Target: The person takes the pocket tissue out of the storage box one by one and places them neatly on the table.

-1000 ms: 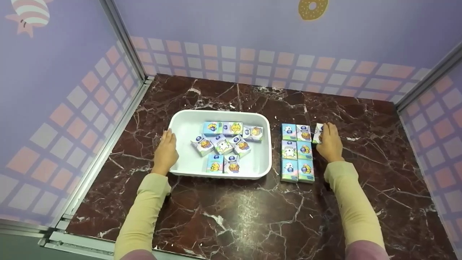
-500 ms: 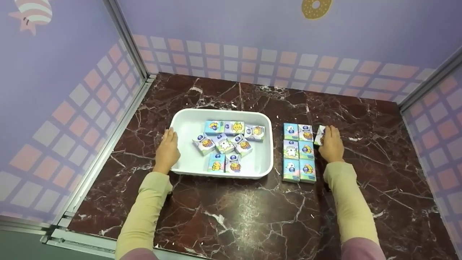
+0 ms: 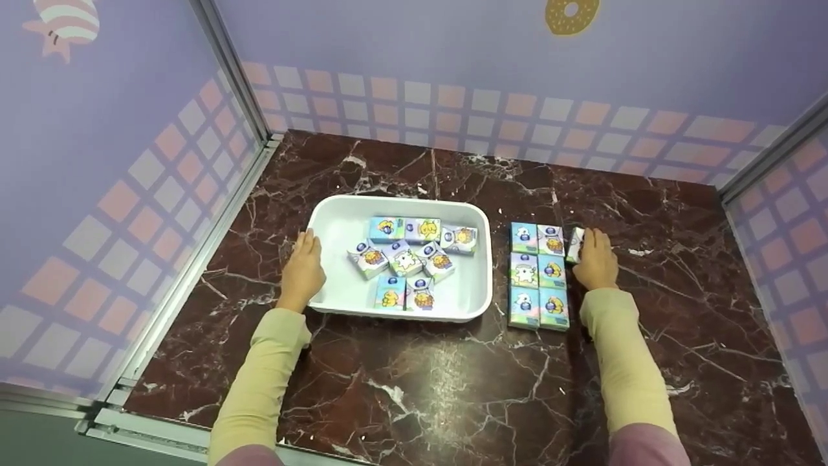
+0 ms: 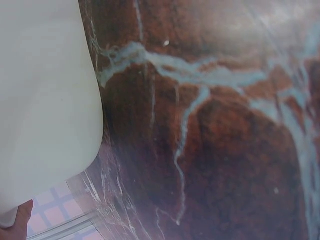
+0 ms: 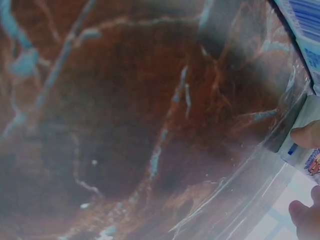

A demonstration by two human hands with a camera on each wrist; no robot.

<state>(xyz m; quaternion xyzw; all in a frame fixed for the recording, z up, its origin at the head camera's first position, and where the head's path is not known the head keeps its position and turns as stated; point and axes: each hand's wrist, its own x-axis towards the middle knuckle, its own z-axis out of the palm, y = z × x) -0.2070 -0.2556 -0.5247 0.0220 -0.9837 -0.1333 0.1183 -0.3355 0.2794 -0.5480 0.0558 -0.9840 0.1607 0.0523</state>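
Fingers of the right hand (image 3: 595,264) are pinching a small pack (image 3: 574,244) standing on edge, just right of the top of the packs (image 3: 538,276) laid in two columns on the marble top (image 3: 453,375); judging by the neat grid, it is being lined up as a third column. Left hand (image 3: 303,272) is lying flat, fingers straight, against the left rim of the tray (image 3: 336,220), probably steadying it. Loose packs (image 3: 407,259) are lying jumbled inside.
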